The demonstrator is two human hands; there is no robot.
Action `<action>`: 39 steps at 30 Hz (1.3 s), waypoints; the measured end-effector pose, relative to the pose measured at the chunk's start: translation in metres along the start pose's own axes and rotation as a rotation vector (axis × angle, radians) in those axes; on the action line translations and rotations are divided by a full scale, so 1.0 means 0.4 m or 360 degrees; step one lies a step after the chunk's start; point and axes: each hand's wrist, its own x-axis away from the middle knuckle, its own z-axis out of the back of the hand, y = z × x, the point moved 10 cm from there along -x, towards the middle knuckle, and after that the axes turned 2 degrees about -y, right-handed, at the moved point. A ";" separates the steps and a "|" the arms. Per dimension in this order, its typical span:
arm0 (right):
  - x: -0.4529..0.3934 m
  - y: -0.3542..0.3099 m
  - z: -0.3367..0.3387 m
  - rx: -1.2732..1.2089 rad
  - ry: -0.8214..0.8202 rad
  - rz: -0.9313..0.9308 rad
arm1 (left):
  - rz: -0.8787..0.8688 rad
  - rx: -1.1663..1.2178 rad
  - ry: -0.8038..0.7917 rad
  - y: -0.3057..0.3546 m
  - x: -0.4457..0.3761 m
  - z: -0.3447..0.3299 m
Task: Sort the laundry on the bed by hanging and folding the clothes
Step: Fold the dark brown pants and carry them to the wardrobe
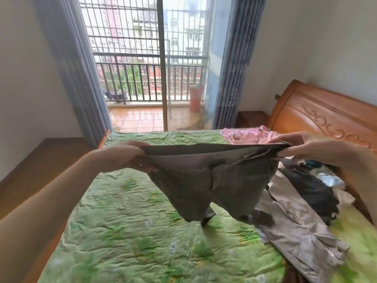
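Note:
A grey pair of shorts (pixel 214 180) hangs stretched above the bed (pixel 126 231), held by its waistband. My left hand (pixel 130 158) grips the left end of the waistband. At the right end, my right hand (pixel 306 145) pinches the band. The two legs dangle, and their lower ends brush the green bedspread. A beige garment (pixel 299 227) lies spread on the bed's right side, below the shorts. Dark clothes (pixel 310 186) are heaped beside it. A pink garment (pixel 244 135) lies at the far corner of the bed.
A carved wooden headboard (pixel 326 117) stands at the right, with a small wooden nightstand (pixel 252 118) beyond it. Blue curtains (pixel 234 64) frame a sliding glass door (pixel 161 64) onto a balcony. Brown floor (pixel 30 166) runs along the bed's left side.

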 end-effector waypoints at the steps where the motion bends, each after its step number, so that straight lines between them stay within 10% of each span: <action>1: 0.005 -0.022 0.003 0.0026 0.0007 0.0060 | -0.0058 0.0109 -0.0006 0.020 0.004 0.018; 7: 0.006 -0.151 0.038 0.0044 0.0497 0.0417 | -0.0251 -0.0777 0.0299 0.108 0.044 0.074; 15: 0.069 -0.207 0.110 -0.0034 0.0979 0.0448 | -0.0845 -0.0503 0.0960 0.239 0.165 0.104; 28: 0.149 -0.270 0.113 -0.0493 0.1138 0.0824 | -0.0933 0.0217 0.1196 0.269 0.241 0.104; 39: 0.186 -0.306 0.130 -0.0423 0.1371 0.0764 | -0.0929 0.0024 0.1290 0.305 0.261 0.092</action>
